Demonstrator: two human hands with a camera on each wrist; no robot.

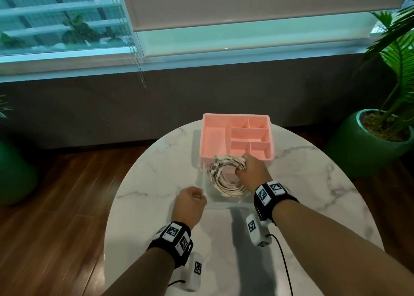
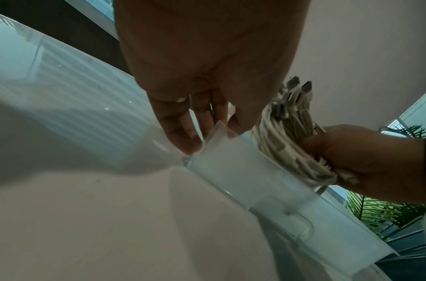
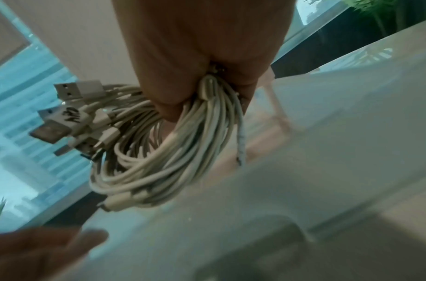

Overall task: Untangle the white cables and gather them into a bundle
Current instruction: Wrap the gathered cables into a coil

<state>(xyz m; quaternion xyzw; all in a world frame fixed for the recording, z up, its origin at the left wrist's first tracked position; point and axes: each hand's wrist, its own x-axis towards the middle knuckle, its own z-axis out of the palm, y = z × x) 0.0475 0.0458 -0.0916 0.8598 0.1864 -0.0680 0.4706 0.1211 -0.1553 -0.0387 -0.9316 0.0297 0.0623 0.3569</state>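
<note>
A coil of white cables (image 1: 224,180) with several USB plugs (image 3: 70,91) sticking out hangs from my right hand (image 1: 240,167), which grips one side of the coil in a fist. The coil (image 3: 163,152) is held just above and partly inside a clear plastic box (image 1: 230,202) on the marble table. My left hand (image 1: 198,197) pinches the box's near-left corner. In the left wrist view, the fingers (image 2: 183,129) lie outside the corner of the box (image 2: 243,175) and the thumb inside, with the cables (image 2: 286,136) just beyond.
A pink divided organiser tray (image 1: 212,139) stands right behind the clear box, its compartments holding nothing. The round marble table (image 1: 302,183) has bare surface on both sides. Potted plants (image 1: 376,127) stand on the floor at right and left.
</note>
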